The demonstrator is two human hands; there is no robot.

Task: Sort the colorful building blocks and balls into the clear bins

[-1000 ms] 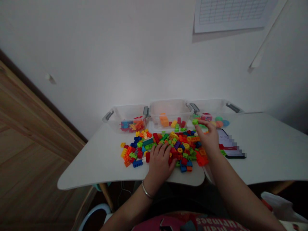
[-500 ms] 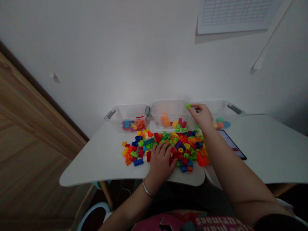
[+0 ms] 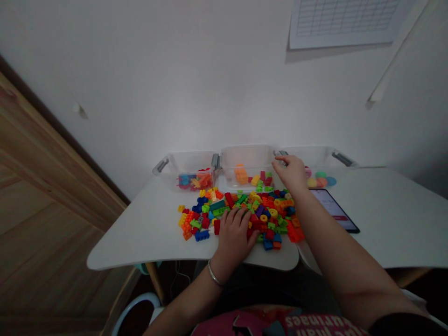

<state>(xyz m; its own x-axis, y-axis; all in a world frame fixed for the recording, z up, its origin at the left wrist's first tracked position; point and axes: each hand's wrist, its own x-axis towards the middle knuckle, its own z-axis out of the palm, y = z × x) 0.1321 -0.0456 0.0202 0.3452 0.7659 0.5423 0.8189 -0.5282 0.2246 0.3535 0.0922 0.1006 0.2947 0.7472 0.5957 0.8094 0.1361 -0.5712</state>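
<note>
My left hand (image 3: 234, 233) lies open, palm down, on a heap of coloured toy building blocks (image 3: 220, 204), its fingers spread over red and green ones. My right hand (image 3: 292, 173) hovers at the right side of the middle clear plastic box (image 3: 248, 156), thumb and forefinger a little apart with nothing visible between them. Inside that box are an orange block (image 3: 241, 174) and several red, yellow and green blocks near its right side. My right forearm covers the heap's right end.
The left clear box (image 3: 191, 161) contains blue, red and orange pieces. Round coloured pieces (image 3: 321, 181) are in the right clear box (image 3: 317, 156). A phone (image 3: 334, 211) lies on the white table (image 3: 385, 219), beside my right forearm. A wall stands behind the boxes.
The light green block that was between my right thumb and forefinger is gone from them, let go at the middle box. My right hand has shifted slightly down; my left hand stays put.
</note>
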